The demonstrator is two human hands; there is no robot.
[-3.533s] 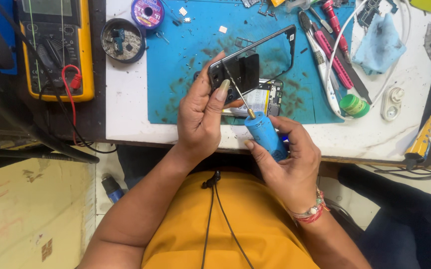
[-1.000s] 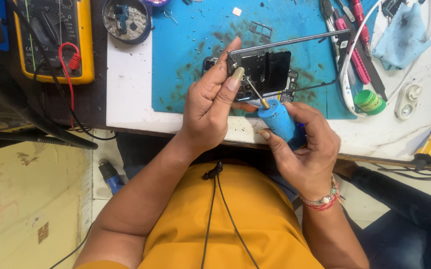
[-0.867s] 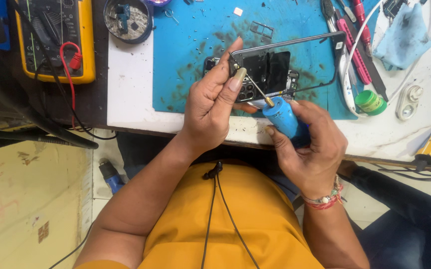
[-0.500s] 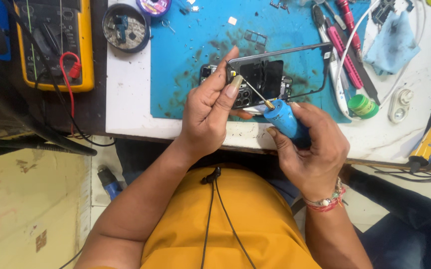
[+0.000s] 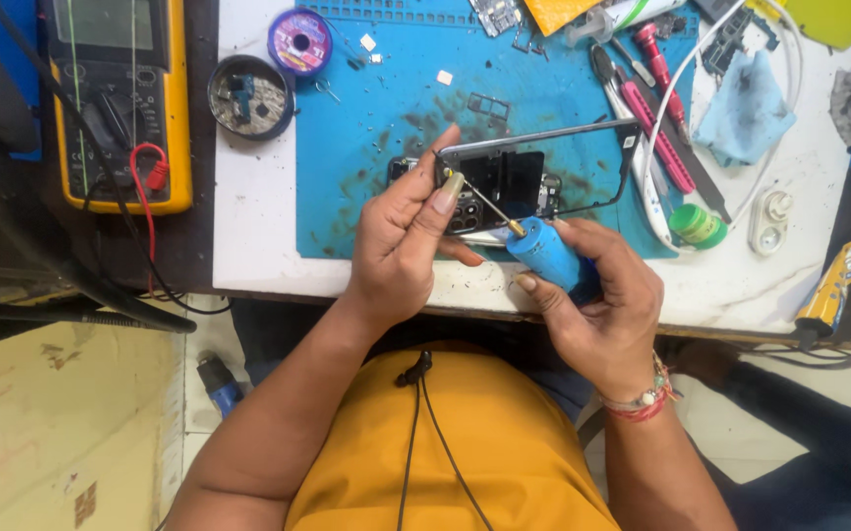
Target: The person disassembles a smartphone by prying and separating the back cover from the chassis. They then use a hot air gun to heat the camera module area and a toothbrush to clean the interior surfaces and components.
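Far left sits a yellow meter (image 5: 116, 98), then a round tin (image 5: 250, 95) at the blue mat's (image 5: 366, 147) far corner. Left hand (image 5: 406, 256) pinches the opened phone (image 5: 524, 182) mid-mat, grip closed on its left edge. Right hand (image 5: 607, 315) wraps a blue screwdriver (image 5: 543, 254), tip on the phone. Green cap (image 5: 698, 224) right, on the white table (image 5: 258, 246).

Place: electronics repair bench | Signs: blue work mat (image 5: 366, 128), yellow meter (image 5: 120, 98), solder spool (image 5: 299, 41), scattered tweezers (image 5: 642, 128)
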